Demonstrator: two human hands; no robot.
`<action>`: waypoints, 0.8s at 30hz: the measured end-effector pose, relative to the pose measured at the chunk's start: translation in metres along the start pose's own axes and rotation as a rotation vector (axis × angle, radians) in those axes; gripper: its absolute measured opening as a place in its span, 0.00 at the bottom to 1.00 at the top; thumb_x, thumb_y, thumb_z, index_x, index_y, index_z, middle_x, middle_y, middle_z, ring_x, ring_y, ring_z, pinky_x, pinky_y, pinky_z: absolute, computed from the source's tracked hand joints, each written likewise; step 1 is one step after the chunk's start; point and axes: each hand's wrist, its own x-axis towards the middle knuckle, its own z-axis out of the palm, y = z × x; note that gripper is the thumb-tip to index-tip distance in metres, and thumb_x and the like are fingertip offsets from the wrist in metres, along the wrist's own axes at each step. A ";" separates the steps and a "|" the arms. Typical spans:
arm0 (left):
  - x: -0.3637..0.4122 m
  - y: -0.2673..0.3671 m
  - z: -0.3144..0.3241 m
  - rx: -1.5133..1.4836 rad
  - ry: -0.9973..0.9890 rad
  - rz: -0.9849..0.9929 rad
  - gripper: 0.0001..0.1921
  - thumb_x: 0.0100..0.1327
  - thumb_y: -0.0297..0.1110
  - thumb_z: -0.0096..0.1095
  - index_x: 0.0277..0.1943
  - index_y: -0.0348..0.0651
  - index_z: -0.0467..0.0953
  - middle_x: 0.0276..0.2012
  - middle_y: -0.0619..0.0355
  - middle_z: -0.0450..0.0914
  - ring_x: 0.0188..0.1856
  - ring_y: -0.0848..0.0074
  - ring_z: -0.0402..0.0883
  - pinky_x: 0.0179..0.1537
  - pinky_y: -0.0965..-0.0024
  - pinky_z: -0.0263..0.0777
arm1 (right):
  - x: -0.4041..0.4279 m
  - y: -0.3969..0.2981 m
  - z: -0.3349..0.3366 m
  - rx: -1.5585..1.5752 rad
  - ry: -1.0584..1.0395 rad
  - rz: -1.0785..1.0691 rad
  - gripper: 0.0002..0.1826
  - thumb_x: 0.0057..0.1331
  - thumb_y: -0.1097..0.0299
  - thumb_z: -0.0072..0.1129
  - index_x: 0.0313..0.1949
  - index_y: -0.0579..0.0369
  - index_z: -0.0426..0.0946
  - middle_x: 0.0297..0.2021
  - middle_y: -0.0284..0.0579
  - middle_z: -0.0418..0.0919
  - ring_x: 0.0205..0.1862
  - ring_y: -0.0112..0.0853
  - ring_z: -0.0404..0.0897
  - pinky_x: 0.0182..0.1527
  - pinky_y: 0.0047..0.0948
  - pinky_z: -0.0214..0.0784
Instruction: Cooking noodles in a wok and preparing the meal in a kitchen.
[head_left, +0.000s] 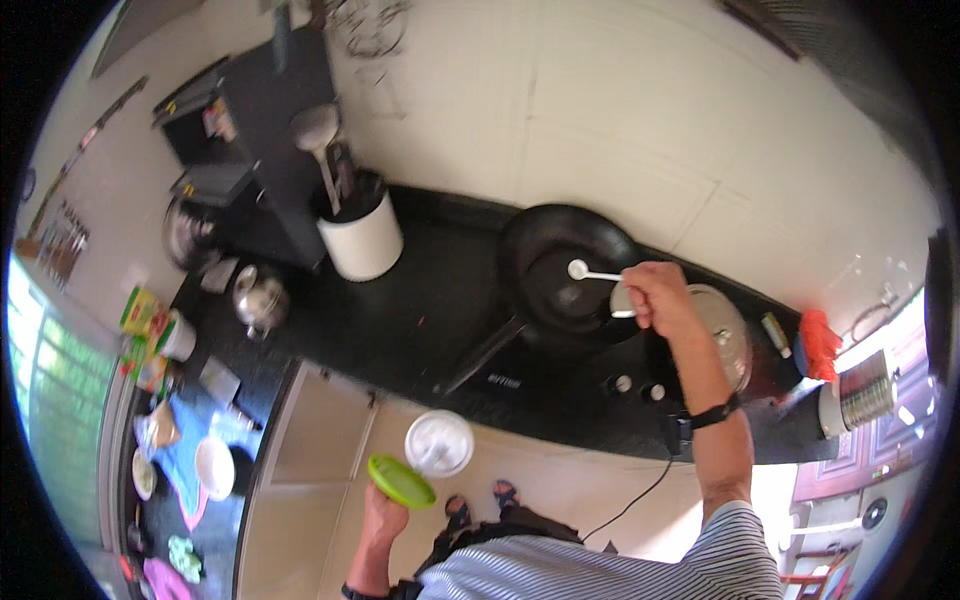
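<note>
My right hand (656, 296) grips the handle of a small white spoon (578, 269), its bowl held over a black frying pan (559, 255) on the stove. My left hand (386, 510) holds a round tub of white contents (439, 443) with a green lid (403, 480) tilted open beside it, in front of the counter's edge. A small pale object (622, 301) is beside my right hand; whether the hand holds it I cannot tell. Under my right forearm sits a pot with a glass lid (731, 337).
A white ribbed container (364, 240) with a ladle stands left of the pan. Farther left are a metal pot (260, 300) and a dark shelf unit (277, 127). The pan's handle (484, 356) points toward the counter's front edge. A red bag (818, 345) lies at the right end.
</note>
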 end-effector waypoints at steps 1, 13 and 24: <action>0.001 0.024 0.006 0.090 -0.036 0.033 0.11 0.56 0.16 0.47 0.36 0.32 0.78 0.30 0.53 0.83 0.35 0.73 0.81 0.37 0.68 0.74 | -0.014 -0.004 0.005 0.007 -0.033 -0.012 0.09 0.58 0.70 0.59 0.24 0.61 0.73 0.12 0.37 0.67 0.09 0.23 0.63 0.09 0.24 0.55; -0.014 0.023 -0.004 0.139 -0.061 0.063 0.08 0.55 0.15 0.53 0.36 0.32 0.79 0.31 0.53 0.85 0.33 0.74 0.81 0.35 0.68 0.74 | -0.131 0.048 0.152 -0.625 -0.616 -0.313 0.10 0.61 0.67 0.58 0.28 0.63 0.77 0.22 0.52 0.79 0.21 0.37 0.79 0.26 0.33 0.70; -0.036 0.001 -0.023 -0.027 -0.028 -0.027 0.06 0.61 0.28 0.59 0.34 0.34 0.81 0.24 0.56 0.82 0.26 0.80 0.79 0.29 0.75 0.73 | -0.145 0.087 0.218 -0.795 -0.702 -0.520 0.12 0.60 0.65 0.63 0.37 0.63 0.77 0.23 0.55 0.79 0.26 0.48 0.81 0.30 0.39 0.73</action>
